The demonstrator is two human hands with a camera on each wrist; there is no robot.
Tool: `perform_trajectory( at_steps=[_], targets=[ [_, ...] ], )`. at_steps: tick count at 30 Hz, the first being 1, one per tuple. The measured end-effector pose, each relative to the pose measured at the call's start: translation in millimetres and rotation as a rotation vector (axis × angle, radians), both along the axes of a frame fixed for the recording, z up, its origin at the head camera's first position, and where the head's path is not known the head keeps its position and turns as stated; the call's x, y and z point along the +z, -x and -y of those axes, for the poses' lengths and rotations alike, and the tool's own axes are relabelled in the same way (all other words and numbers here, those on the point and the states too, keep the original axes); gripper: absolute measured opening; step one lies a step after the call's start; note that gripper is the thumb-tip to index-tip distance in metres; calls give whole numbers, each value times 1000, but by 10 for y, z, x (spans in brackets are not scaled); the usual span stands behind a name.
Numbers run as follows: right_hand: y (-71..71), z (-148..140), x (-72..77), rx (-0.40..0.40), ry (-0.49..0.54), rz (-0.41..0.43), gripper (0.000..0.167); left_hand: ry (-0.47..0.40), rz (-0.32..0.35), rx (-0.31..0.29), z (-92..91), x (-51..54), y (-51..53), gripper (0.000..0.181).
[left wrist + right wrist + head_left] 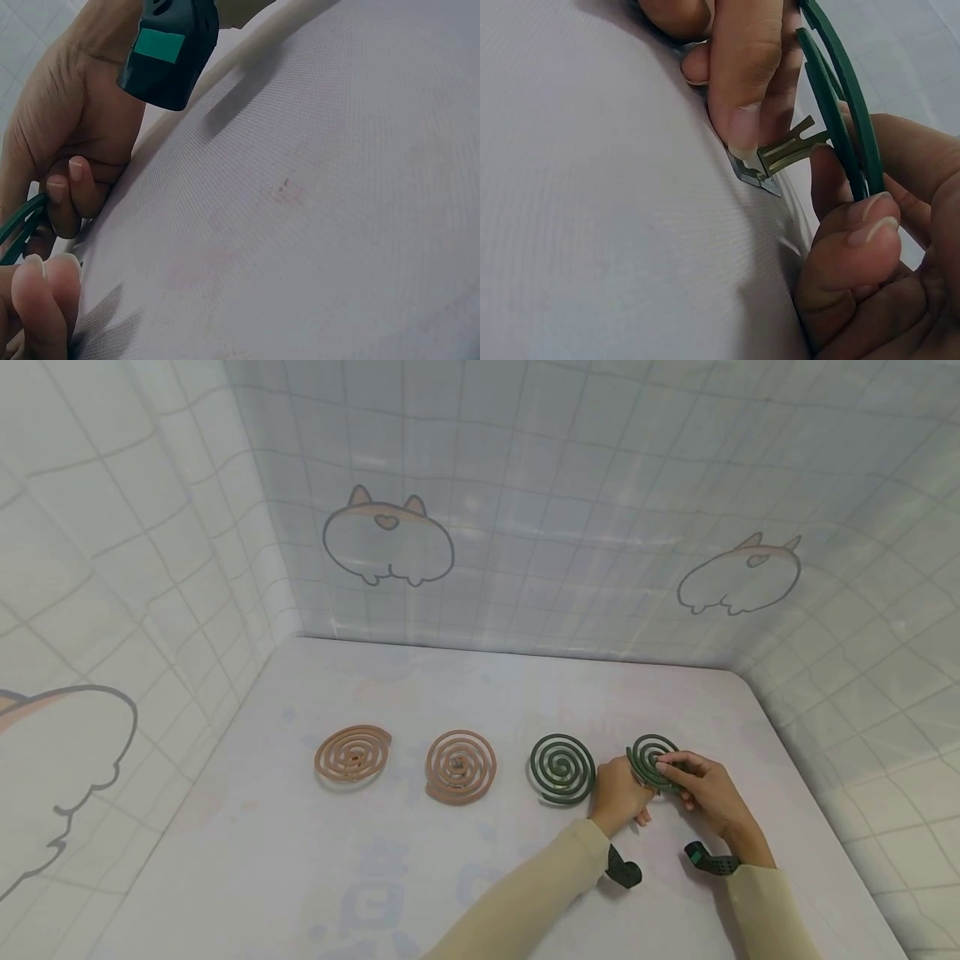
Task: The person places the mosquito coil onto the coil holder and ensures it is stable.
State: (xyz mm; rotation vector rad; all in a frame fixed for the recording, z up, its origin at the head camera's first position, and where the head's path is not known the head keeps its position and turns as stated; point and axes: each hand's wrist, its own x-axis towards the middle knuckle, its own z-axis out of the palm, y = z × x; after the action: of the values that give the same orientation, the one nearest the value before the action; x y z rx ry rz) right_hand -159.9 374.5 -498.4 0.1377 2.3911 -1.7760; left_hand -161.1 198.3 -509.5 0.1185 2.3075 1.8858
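Note:
My right hand (708, 789) pinches a green mosquito coil (859, 105) near its edge, between thumb and fingers. The coil is tilted up off the table. Below it, my left hand (621, 789) holds a small metal coil stand (787, 150) at its base, low against the table surface. The stand's forked prong rises toward the coil and meets or nearly meets it; exact contact cannot be told. In the left wrist view only the left fingertips (46, 296) show, and the stand is hidden there.
Left of my hands lies another green coil (561, 767). Farther left are two brown coils, one (460, 768) nearer the middle and one (354, 752) at the far left, which looks tilted. A white tiled-pattern sheet (525, 593) walls the table's back and sides.

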Motion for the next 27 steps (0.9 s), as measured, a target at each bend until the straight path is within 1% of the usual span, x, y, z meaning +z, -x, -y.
perform_trajectory(
  at_steps=[8,16,21,27],
  targets=[
    [12,7,25,7,-37,14,39,-8,-5,8,6,8,-4,17],
    [17,3,19,17,-34,16,38,-30,6,2,4,-6,-8,18],
    [32,9,7,10,-25,16,38,-20,8,-1,3,-9,4,17],
    [26,8,3,7,-22,35,38,0,2,-11,11,-19,7,17]
  ],
)
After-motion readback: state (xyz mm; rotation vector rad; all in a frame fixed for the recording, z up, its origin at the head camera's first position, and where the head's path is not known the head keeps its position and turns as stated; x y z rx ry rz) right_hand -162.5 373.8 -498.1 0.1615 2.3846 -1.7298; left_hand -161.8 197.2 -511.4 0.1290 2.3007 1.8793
